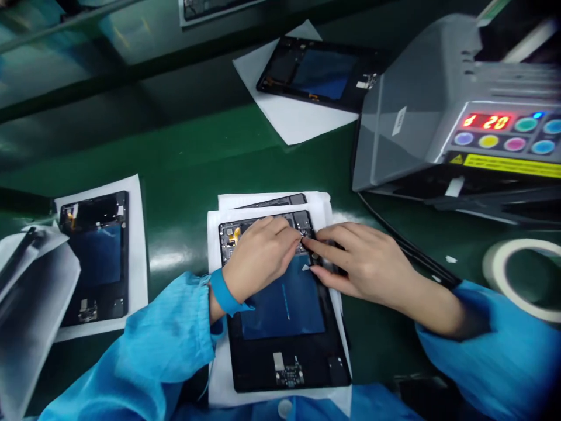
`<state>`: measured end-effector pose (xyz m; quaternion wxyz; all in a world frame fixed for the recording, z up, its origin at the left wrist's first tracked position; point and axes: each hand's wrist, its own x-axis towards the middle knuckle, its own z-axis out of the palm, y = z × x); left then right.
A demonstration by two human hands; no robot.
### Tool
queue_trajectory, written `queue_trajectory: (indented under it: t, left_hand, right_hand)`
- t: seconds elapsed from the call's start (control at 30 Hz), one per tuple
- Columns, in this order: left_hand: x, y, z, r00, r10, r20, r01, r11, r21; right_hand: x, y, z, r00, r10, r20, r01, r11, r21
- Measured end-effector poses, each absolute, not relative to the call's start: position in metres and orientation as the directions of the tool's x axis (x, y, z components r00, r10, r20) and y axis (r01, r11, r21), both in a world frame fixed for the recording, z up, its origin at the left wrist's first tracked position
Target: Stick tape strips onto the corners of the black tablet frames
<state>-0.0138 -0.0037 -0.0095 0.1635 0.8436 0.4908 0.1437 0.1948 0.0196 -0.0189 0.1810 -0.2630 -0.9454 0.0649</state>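
Observation:
An opened tablet (284, 359) lies in front of me on white sheets, with a blue battery panel (283, 304) in its middle and a small circuit board near its lower edge. My left hand (265, 251), wearing a blue wristband (224, 292), reaches over the tablet's upper part. Its fingers are pinched together by the upper right corner; what they hold is hidden. My right hand (363, 263) comes in from the right, fingers apart, index fingertip touching the same spot. Beside its thumb tip is a small white piece of tape (305, 268).
Another tablet (125, 257) lies on white paper at the left, near a raised white sheet (39, 327). A further tablet (324, 73) rests at the back. On the right stand a grey machine (403, 117) with a lit display and a tape roll (495, 263).

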Motion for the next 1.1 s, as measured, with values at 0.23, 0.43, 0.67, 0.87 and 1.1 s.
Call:
queue_trajectory:
  t: [0.23,0.43,0.67,0.87,1.1]
  left_hand:
    - [-0.014,-0.002,-0.011,0.465,0.879,0.105,0.77,-0.461,0.441]
    - [-0.014,-0.001,-0.01,0.456,0.885,0.098,0.764,-0.446,0.466]
    - [-0.014,0.002,-0.01,0.447,0.89,0.086,0.757,-0.428,0.493]
    - [-0.013,0.002,-0.01,0.448,0.891,0.077,0.754,-0.423,0.502]
    - [-0.014,0.001,-0.009,0.446,0.893,0.064,0.762,-0.417,0.496]
  right_hand:
    - [0.188,0.032,-0.015,-0.657,0.667,0.351,0.488,0.731,-0.477]
    - [0.179,0.046,-0.025,-0.621,0.626,0.471,0.608,0.764,-0.214]
    - [0.18,0.047,-0.023,-0.679,0.572,0.46,0.568,0.806,-0.165]
    - [0.181,0.046,-0.025,-0.684,0.579,0.443,0.571,0.804,-0.168]
    - [0.18,0.045,-0.025,-0.681,0.577,0.451,0.569,0.805,-0.17]
